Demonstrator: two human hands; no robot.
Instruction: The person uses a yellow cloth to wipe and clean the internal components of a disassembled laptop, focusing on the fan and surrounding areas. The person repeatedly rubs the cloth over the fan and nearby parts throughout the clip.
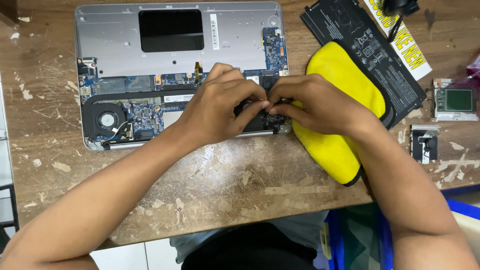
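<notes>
Head view: opened laptop (180, 75) flat on the worn bench (240, 185), base cover off, board and fan (106, 120) bared for access. Left hand (220, 107) and right hand (320, 105) together at the board's right near corner, fingertips pinching a small dark part there; exact grip hidden. Battery (370, 55) lifted out, set aside beyond the yellow cloth (340, 100). Small loose parts (455, 100) parked far right.

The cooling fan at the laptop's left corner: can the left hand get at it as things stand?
Probably yes. The fan lies uncovered in the open laptop, and nothing stands between it and the left hand, whose fingers now work further right beside the right hand.
</notes>
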